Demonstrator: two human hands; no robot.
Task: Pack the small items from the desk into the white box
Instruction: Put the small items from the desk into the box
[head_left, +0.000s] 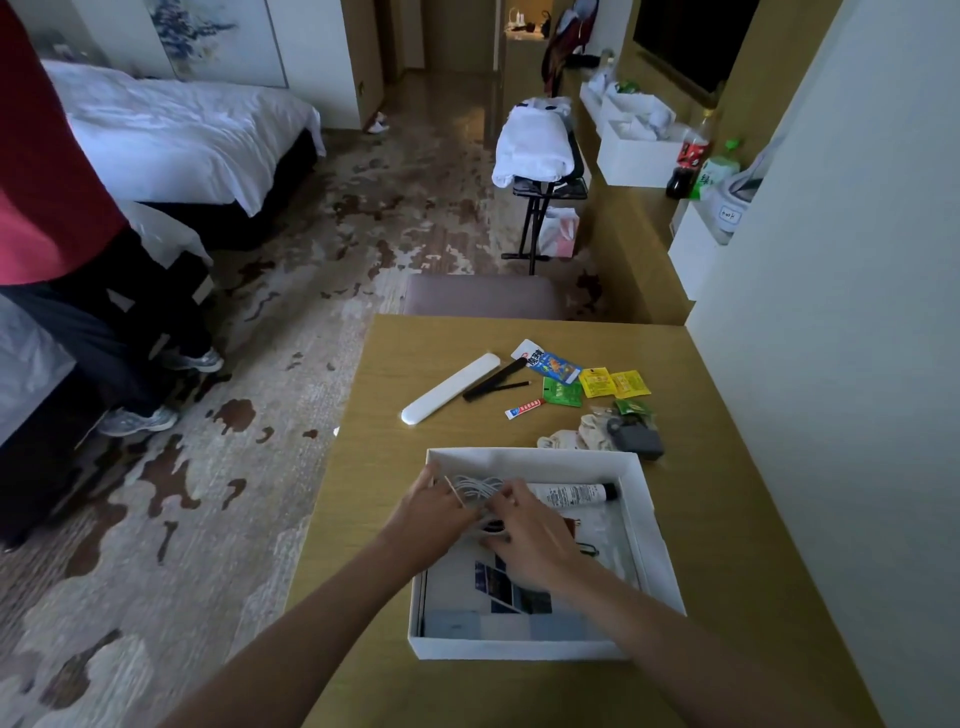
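L hand (434, 506), R hand (527, 538) – gripping cable (475, 487) btwn

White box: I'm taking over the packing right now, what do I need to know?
Hands: left hand and right hand both grip the coiled white cable inside the white box.
Done: white tube and cards lie in the box.
Left on the desk: long white case, black sticks, blue sachet, yellow sachets, green sachet, small tube, cloth pouch, grey pouch.
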